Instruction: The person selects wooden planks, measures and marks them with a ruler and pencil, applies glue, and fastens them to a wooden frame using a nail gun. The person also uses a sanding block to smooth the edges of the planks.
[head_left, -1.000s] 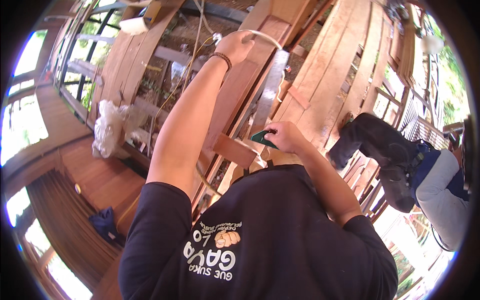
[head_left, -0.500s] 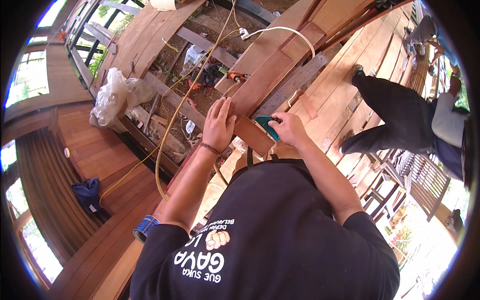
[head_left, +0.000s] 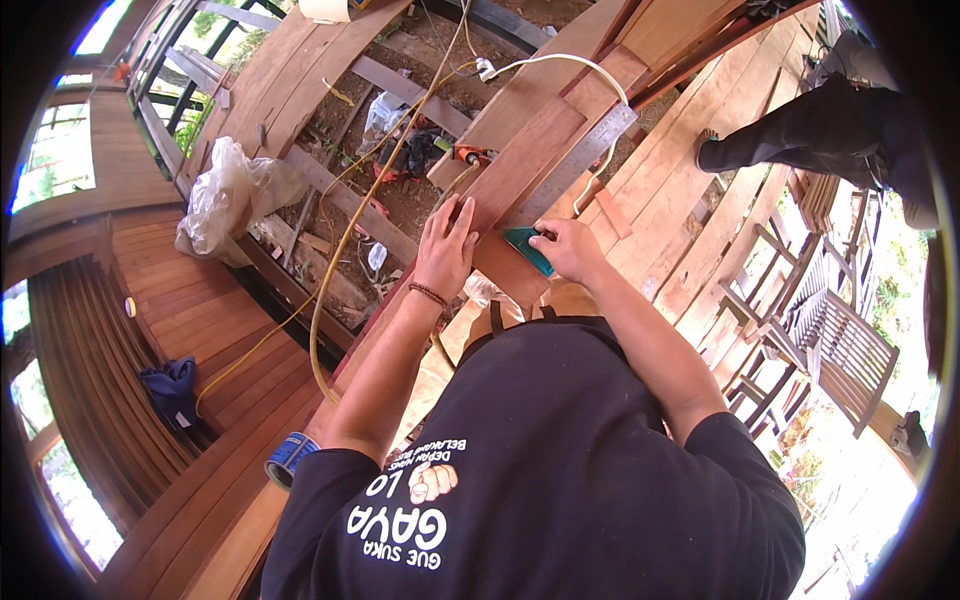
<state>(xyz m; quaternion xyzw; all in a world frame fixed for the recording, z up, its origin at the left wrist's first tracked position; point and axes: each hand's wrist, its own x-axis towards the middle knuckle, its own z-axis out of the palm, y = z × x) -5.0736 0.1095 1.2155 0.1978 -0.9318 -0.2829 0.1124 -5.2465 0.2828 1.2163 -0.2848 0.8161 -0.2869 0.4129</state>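
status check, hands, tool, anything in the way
Left hand open at board's near end. Right hand: grip on green tool, by block. White cable beyond board's far end, clear of hands.

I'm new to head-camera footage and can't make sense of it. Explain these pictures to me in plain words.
There is no machine here: one person works with two bare hands. The view comes from a wide fisheye camera on that person's head, looking down, so straight edges bend. The left hand lies with fingers extended at the near end of a long brown plank. The right hand holds a flat green tool, next to a short wooden piece. A grey strip lies alongside the plank, and a white cable curves near its far end.
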